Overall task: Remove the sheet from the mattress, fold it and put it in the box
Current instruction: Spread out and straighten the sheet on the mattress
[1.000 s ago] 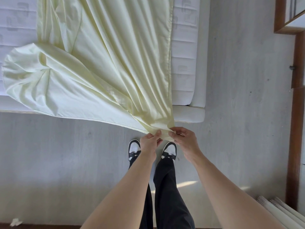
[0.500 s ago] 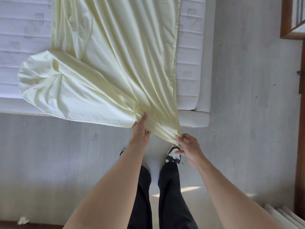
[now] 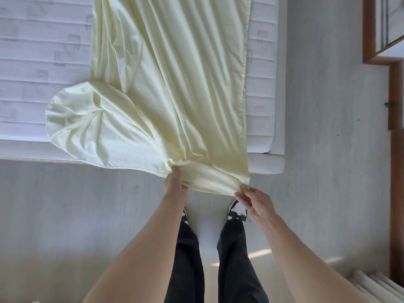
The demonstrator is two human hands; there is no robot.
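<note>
A pale yellow sheet (image 3: 175, 84) lies in long folds along the right part of the white quilted mattress (image 3: 32, 62), with a rounded loose flap bulging to the left. Its near end hangs over the mattress edge toward my feet. My left hand (image 3: 176, 185) grips the gathered hem at the left of that end. My right hand (image 3: 253, 202) pinches the right corner of the same hem. The fabric is stretched between the two hands just past the mattress edge. No box is in view.
Grey floor surrounds the low mattress. My legs in dark trousers and black-and-white shoes (image 3: 237, 212) stand right at the bed's edge. A brown wooden frame (image 3: 395, 95) runs down the right side. White slats (image 3: 376, 285) lie at the bottom right corner.
My hands were together on one point of the hem; the left hand slid left along the edge, and they now hold the sheet's end spread apart. The loose flap shifted right.
</note>
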